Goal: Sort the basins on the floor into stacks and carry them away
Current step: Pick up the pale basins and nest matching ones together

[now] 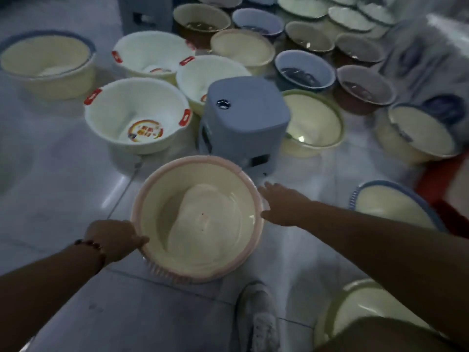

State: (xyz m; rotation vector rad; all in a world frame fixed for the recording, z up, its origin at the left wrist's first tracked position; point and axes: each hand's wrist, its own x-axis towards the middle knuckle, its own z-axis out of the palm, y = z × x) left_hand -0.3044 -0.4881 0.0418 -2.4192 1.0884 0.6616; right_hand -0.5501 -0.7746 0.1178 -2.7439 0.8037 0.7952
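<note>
A cream basin with a pink rim (200, 219) is in front of me above the tiled floor, slightly tilted. My left hand (115, 238) grips its near-left rim, thumb over the edge. My right hand (281, 203) is at the basin's right rim with fingers stretched out, touching or just beside the edge. Several other basins lie on the floor: a white one with red handles (137, 115), a blue-rimmed cream one (48, 59) at far left, a green-rimmed one (313, 123), and blue and brown ones (304, 69) further back.
A grey plastic stool (243, 118) stands just beyond the held basin. A second grey stool (146, 13) is at the back. A blue-rimmed basin (396, 207) and a green-rimmed one (365, 308) lie at right. My white shoe (258, 316) is below. Bagged goods (431, 59) lie at far right.
</note>
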